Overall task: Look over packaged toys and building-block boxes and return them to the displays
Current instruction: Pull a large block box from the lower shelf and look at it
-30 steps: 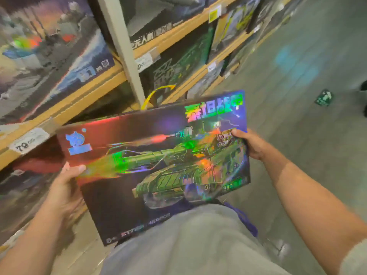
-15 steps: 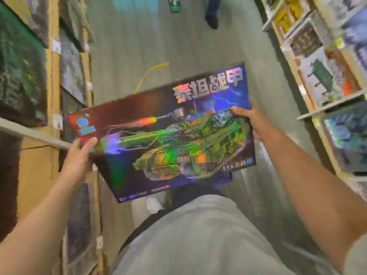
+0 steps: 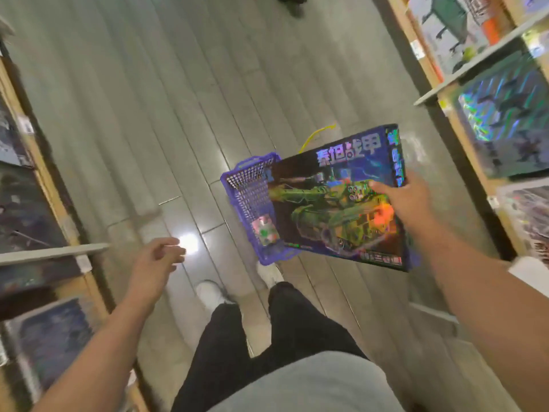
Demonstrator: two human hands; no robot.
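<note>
Along the left edge runs a wooden display shelf (image 3: 44,185) of dark boxed sets, too blurred to read. Next to it, over the grey plank floor (image 3: 133,99), the left hand (image 3: 154,263) hangs free with fingers loosely curled, gripping nothing. Below, white shoes (image 3: 211,294) and dark trousers stand mid-aisle. Just ahead of them a purple mesh basket (image 3: 249,188) sits on the floor, with what looks like a small packaged toy (image 3: 265,231) inside. Overlapping the basket's right side, the tank building-block box (image 3: 341,209) is held tilted in the air by the right hand (image 3: 407,200), thumb on its printed front and fingers behind its right edge. At far right, another shelf (image 3: 475,69) carries holographic boxes.
</note>
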